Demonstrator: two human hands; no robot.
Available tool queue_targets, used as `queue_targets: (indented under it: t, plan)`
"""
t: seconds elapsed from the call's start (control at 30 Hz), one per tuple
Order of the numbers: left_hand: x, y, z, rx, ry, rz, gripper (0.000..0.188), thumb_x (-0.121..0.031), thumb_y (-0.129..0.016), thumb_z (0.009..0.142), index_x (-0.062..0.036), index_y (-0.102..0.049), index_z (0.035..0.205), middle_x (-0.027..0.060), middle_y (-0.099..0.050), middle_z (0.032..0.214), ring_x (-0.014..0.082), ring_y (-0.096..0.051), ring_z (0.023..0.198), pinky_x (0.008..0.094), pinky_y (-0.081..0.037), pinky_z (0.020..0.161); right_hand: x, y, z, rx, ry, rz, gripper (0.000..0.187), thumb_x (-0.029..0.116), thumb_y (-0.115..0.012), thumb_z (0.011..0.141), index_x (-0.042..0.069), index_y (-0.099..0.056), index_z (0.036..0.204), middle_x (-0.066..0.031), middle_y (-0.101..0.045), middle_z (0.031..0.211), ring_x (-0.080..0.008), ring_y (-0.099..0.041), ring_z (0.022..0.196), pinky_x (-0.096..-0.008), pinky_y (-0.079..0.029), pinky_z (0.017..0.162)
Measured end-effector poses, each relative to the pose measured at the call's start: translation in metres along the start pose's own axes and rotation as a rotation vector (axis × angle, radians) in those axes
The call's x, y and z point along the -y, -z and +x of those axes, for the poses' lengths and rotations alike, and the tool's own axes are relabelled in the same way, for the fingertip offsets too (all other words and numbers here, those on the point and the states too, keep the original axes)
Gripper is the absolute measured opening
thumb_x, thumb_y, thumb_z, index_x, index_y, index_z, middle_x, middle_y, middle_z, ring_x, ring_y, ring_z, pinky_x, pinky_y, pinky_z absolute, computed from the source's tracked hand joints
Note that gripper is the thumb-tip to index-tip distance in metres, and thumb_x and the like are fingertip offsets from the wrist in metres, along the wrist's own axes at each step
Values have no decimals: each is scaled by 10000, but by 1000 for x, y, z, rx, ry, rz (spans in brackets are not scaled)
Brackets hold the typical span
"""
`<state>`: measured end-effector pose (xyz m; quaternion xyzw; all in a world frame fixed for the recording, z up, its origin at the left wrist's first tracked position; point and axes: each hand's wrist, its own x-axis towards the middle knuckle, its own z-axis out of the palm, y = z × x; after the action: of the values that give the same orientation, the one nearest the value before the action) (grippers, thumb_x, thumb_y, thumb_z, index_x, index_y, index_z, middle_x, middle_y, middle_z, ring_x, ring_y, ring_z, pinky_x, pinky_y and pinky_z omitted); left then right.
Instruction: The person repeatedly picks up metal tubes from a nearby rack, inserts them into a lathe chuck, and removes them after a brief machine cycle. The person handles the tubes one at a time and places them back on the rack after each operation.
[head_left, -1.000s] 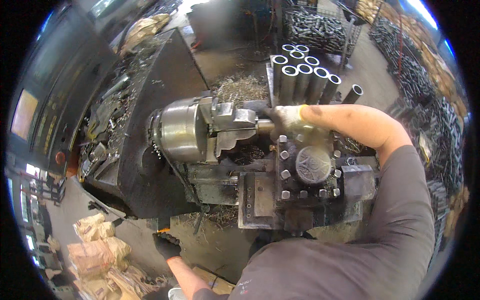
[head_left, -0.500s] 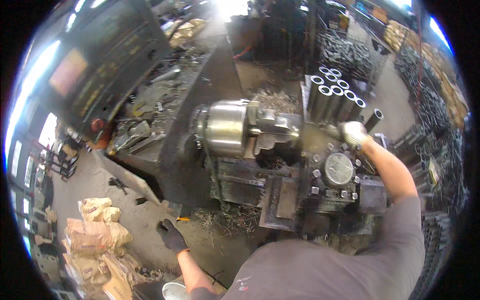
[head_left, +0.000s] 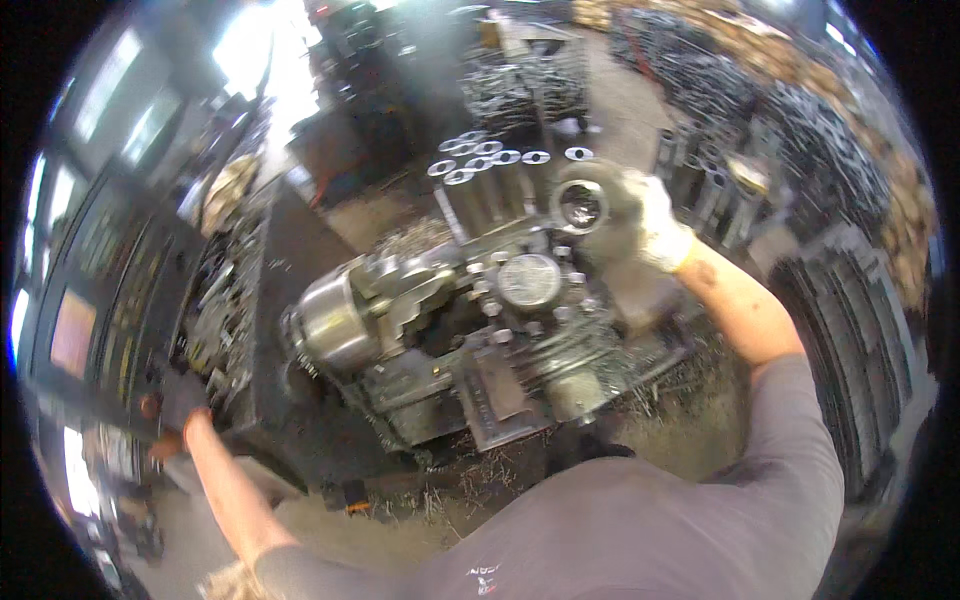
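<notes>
My right hand [head_left: 662, 228], in a pale glove, is closed around a short metal tube [head_left: 580, 207]. The tube's round open end, with what look like shavings inside, faces the camera. It is held above the lathe's tool post [head_left: 530, 282], near the row of standing tubes. My left hand [head_left: 183, 398], in a dark glove, reaches out at the far left beside the machine's control panel [head_left: 100, 310]. A red-brown knob [head_left: 150, 406] is close to its fingers, which are blurred against the dark panel. The lathe's shiny chuck [head_left: 335, 318] lies between my hands, tilted in view.
Several upright tubes [head_left: 490, 195] stand behind the tool post. A dark rectangular plate [head_left: 497, 397] sits on the carriage. Metal shavings lie on the floor and the machine. Stacked long dark parts [head_left: 845, 350] are at right, with heaps of metal pieces [head_left: 690, 75] farther back.
The view has swung right. My left hand has risen from above the floor to the control panel. My right hand has moved back from the chuck side with the tube, whose end now shows.
</notes>
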<state>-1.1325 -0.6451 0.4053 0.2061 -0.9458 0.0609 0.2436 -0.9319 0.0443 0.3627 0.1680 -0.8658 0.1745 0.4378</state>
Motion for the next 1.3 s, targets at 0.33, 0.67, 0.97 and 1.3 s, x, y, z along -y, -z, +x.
queue_targets:
  t: [0.33, 0.67, 0.97, 1.3]
  plan:
    - [-126, 81, -339, -20, -657, -1085, 449, -186, -755, 945, -17, -666, 1352, 163, -697, 1305, 312, -637, 1222, 418, -485, 1079, 40, 51, -55, 203, 55, 229, 569, 253, -934, 737, 62, -677, 1206, -160, -749, 1098, -348, -758, 910, -425, -612, 764]
    - [-193, 139, -523, 128, -704, -1349, 190, -108, -720, 940, 16, -715, 1085, 155, -687, 1202, 308, -667, 1112, 448, -531, 986, 123, -8, -173, 902, 9, 826, 582, 246, -857, 740, 80, -653, 1260, -168, -735, 1036, -376, -731, 961, -453, -593, 808]
    - [2, 196, -685, -332, 278, -1334, 268, -256, -554, 1095, -15, -625, 1002, 195, -716, 1113, 286, -671, 1037, 433, -538, 945, 249, -130, -320, 1229, 298, 806, 328, 297, -816, 816, 128, -693, 1069, -148, -744, 1036, -399, -716, 973, -466, -572, 798]
    - [135, 116, -1273, 882, 1911, -33, 430, -361, -573, 1050, -111, -671, 1387, 169, -692, 1370, 357, -678, 1187, 450, -532, 1000, 474, -59, -435, 1586, 915, 734, 478, 381, -792, 818, 107, -684, 1194, -203, -746, 1085, -403, -713, 1037, -490, -560, 886]
